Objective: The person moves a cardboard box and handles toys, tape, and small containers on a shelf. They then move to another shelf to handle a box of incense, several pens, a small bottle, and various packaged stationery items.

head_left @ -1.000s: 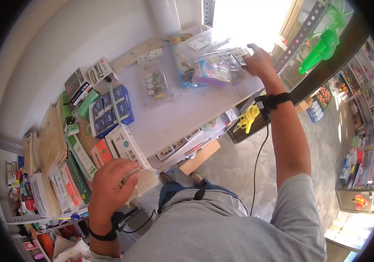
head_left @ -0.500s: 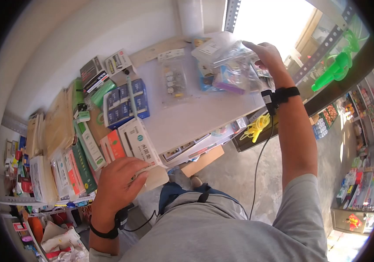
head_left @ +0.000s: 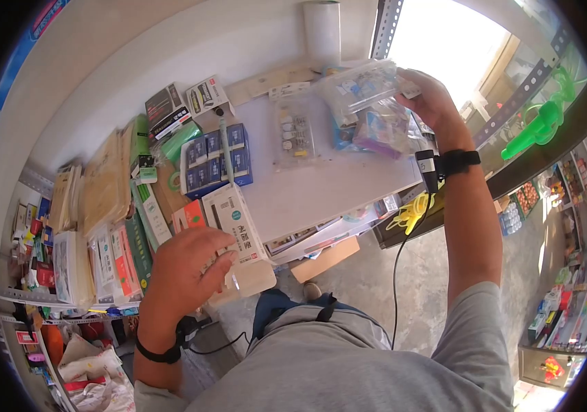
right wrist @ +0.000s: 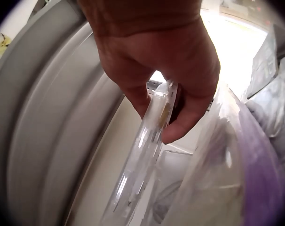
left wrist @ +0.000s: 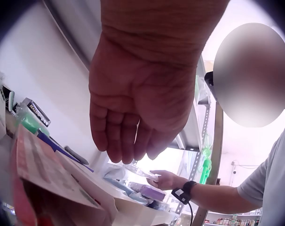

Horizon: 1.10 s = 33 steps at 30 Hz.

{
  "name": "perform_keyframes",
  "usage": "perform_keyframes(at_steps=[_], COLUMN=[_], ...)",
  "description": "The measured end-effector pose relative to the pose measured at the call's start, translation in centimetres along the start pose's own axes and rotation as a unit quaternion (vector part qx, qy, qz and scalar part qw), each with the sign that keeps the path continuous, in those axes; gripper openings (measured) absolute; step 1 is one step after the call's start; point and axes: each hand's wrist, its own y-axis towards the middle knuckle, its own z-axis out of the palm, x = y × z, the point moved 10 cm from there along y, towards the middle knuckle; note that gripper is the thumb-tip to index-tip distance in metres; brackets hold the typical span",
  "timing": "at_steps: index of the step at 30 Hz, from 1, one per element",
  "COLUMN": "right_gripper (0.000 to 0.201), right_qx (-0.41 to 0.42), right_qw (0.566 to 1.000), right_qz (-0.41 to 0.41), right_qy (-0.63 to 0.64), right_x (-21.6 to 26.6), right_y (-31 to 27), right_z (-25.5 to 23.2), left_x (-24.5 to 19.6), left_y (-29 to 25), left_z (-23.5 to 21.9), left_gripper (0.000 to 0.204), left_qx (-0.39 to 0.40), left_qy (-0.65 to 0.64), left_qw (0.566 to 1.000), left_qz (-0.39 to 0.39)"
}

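Note:
My right hand pinches one end of a clear plastic package between thumb and fingers, at the far right end of the white shelf. More clear packs lie under and beside it, including one with a purple edge. In the head view my left hand is over the near end of a white box with its flap out. Its fingers are loosely bent, and the left wrist view shows the palm with nothing in it.
Blue small boxes sit in a carton at the shelf's middle left, beside a clear pack of round items. Brown envelopes stand farther left. Green plastic and a yellow coil hang at the right.
The head view has turned, so the shelf's contents sit farther right. My right hand's fingers have gone from extended to pinching the package. The left hand stays near the white box.

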Motion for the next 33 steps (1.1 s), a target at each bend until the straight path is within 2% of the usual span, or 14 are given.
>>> perform_keyframes(at_steps=[4,7,10,12,15,18,19,21,27,30,33], right_gripper=[0.026,0.025,0.027,0.031,0.034,0.033,0.033,0.032,0.033,0.033,0.033], right_qx=[-0.03,-0.064,-0.07,-0.078,-0.055,-0.082,-0.08,-0.073,-0.105,-0.092,-0.074], right_qw=[0.99,0.995,0.996,0.99,0.99,0.987,0.987,0.986,0.98,0.98,0.984], right_qz=[-0.095,-0.056,-0.032,-0.008,0.028,0.045,0.057,0.083,0.116,0.122,0.113], right_qy=[-0.103,-0.044,0.039,0.119,0.124,0.133,0.131,0.128,0.123,0.126,0.114], right_x=[2.8,3.3,1.7,-0.4,-3.7,-6.2,-7.1,-8.8,-11.0,-11.1,-10.2], right_y=[-1.2,-3.5,-5.4,-8.5,-13.0,-17.4,-18.7,-21.0,-25.7,-26.2,-25.8], right_z=[-1.7,-3.4,-4.9,-3.9,-3.2,-3.4,-3.9,-4.8,-5.8,-5.2,-3.8], left_x=[-1.0,-1.2,-1.5,-0.9,0.7,2.2,2.5,3.0,4.5,4.6,3.5], left_y=[2.6,6.0,11.4,15.5,21.6,25.9,27.0,28.4,29.6,29.1,27.9], left_z=[-1.6,-2.5,-1.7,0.4,4.7,8.9,10.1,12.0,14.3,13.4,10.5], left_gripper=[0.019,0.02,0.023,0.03,0.051,0.068,0.072,0.082,0.09,0.093,0.093], left_qx=[-0.026,-0.031,0.013,0.027,0.058,0.079,0.108,0.165,0.219,0.182,0.135], left_qy=[0.022,0.029,0.036,0.054,0.104,0.119,0.131,0.156,0.144,0.171,0.171], left_qw=[0.999,0.998,0.998,0.996,0.989,0.987,0.984,0.974,0.964,0.967,0.975], left_qz=[0.036,0.051,0.049,0.062,0.093,0.074,0.055,0.013,-0.04,-0.045,-0.035])
